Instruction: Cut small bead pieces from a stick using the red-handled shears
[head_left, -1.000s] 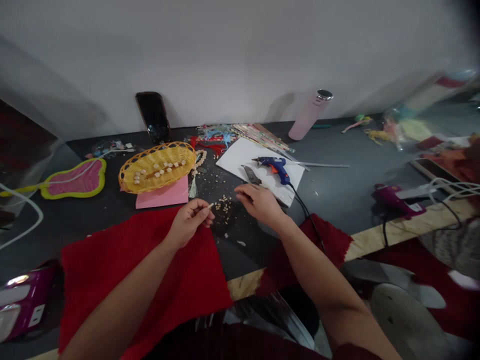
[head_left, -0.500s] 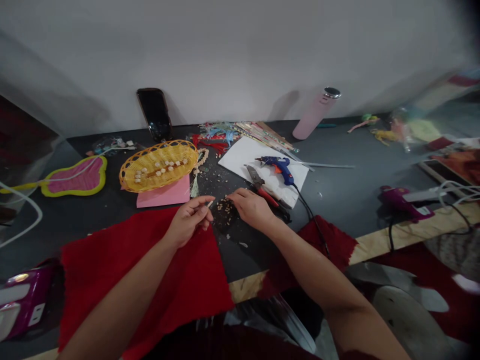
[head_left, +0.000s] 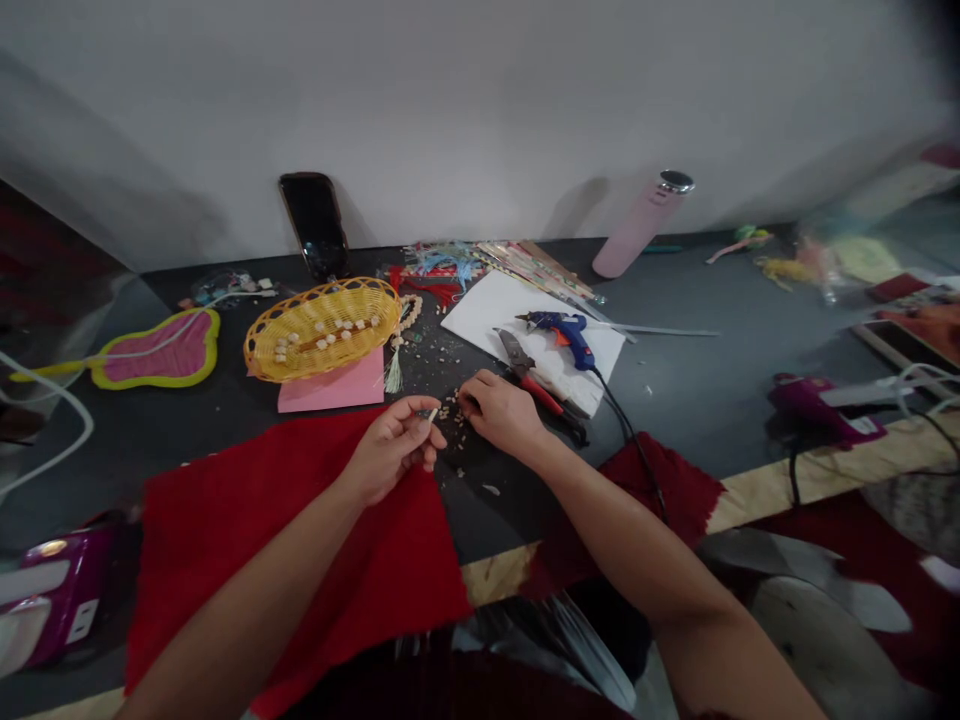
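The left hand pinches, palm turned inward, while the right hand curls palm-down near it.

Carries on a dark gray tabletop a red cloth, a pink slab, a white board, scattered beige pieces, a yellow-rimmed paddle and a pink flask.
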